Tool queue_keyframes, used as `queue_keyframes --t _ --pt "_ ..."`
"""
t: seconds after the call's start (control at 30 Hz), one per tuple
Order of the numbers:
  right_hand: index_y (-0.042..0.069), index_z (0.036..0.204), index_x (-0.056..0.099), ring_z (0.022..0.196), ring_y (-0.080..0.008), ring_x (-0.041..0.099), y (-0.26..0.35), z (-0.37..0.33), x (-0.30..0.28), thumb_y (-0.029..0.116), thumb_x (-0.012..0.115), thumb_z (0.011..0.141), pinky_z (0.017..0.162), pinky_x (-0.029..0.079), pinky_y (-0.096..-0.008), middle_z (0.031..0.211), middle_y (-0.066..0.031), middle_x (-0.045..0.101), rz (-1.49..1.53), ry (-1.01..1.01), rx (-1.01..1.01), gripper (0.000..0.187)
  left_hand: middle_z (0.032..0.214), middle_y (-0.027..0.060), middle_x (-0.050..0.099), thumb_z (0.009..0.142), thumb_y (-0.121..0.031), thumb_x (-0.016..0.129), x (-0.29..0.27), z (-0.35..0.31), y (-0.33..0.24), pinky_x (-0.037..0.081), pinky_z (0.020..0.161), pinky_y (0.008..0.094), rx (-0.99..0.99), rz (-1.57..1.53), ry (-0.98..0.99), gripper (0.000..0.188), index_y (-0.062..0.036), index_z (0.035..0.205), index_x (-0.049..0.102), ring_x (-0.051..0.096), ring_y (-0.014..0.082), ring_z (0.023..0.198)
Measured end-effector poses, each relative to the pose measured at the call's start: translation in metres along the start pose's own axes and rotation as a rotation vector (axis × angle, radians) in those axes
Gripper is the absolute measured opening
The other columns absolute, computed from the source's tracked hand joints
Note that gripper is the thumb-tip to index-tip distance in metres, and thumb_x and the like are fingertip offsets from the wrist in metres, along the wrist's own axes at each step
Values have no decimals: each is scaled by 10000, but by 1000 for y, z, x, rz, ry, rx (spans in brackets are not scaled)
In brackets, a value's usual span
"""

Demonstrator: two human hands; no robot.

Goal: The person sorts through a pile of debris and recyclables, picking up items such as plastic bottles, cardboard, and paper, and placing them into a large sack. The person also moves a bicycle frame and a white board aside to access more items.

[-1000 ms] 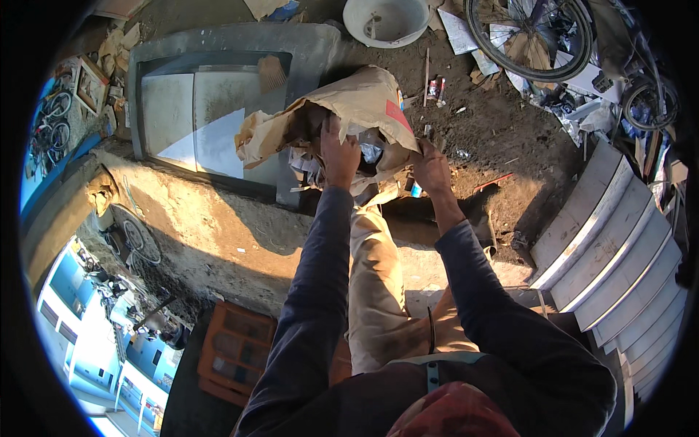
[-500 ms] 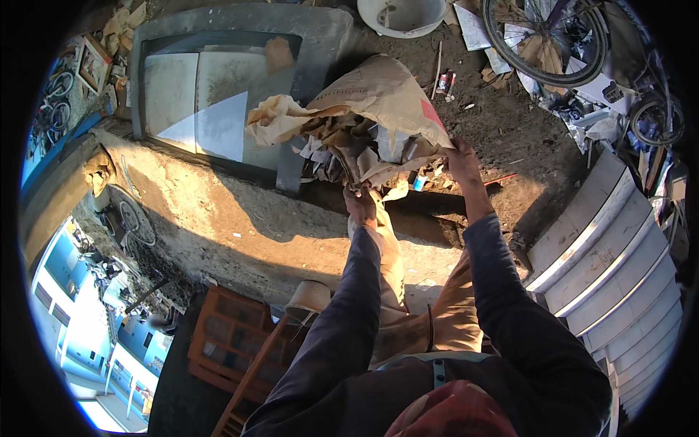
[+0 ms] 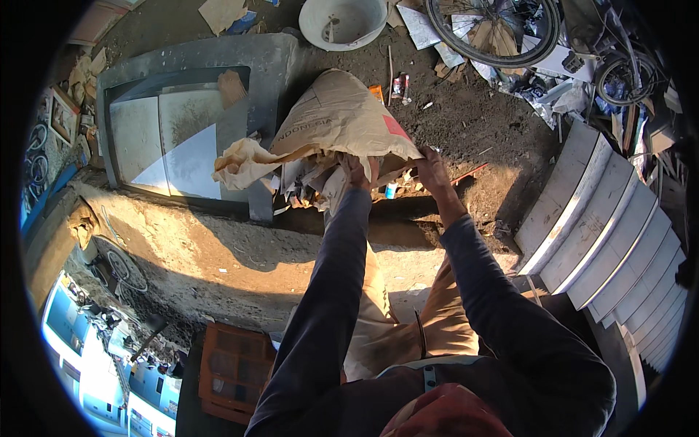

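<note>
Here R grip [image 3: 435, 176] pinches brn sack [image 3: 338, 116], L grip [image 3: 356, 175] at mouth [image 3: 291, 155].

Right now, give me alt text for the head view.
A person's right hand grips the edge of a brown paper sack, while the partly hidden left hand is at its open mouth, beside scraps. Beyond are a pale basin and bicycle wheel.

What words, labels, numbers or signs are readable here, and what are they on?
Brown paper sack: a line of dark capital letters, partly readable; I won't copy its wording.
Red patch on the sack: any print is too small to read.
Red-and-white litter: too small to read.
No other readable text.
</note>
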State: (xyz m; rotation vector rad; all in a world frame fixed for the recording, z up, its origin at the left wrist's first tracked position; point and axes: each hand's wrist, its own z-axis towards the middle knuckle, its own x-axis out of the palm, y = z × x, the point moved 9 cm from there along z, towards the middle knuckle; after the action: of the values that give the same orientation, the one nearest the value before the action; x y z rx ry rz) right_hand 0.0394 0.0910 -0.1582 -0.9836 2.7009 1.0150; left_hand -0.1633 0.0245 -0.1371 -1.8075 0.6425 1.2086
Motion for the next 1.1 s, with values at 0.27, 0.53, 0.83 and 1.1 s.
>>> queue_keyframes --t 0.27,0.53,0.83,1.1 --pt "-36 1121 637 914 -240 666 -79 3 27 122 661 964 798 521 -354 1040 -127 722 1023 -111 -63 224 1262 236 585 950 -293 718 -130 -81 91 428 1015 530 -597 -319 -215 419 -2 1203 552 558 397 1166" --pt "36 1237 558 1025 -216 647 -86 2 13 221 645 1028 846 537 -387 1091 -105 674 391 -223 138 293 1434 291 527 894 -357 771 -5 -35 258 392 1125 462 -506 -653 52 752 76 1430 470 482 437 1345" --pt "110 1437 525 1035 -326 695 -103 -4 67 314 574 1054 784 611 -618 1263 -102 653 766 -36 178 437 1487 203 543 922 -423 740 21 1 239 412 1125 414 -489 -639 410 743 3 1475 484 533 330 1360" --pt "35 1268 634 944 -119 605 -115 61 -31 306 603 1055 811 490 -297 1084 -13 678 532 -281 65 347 1481 142 558 1011 -430 655 25 -10 197 421 1112 450 -313 -668 354 639 -34 1484 493 564 279 1305"
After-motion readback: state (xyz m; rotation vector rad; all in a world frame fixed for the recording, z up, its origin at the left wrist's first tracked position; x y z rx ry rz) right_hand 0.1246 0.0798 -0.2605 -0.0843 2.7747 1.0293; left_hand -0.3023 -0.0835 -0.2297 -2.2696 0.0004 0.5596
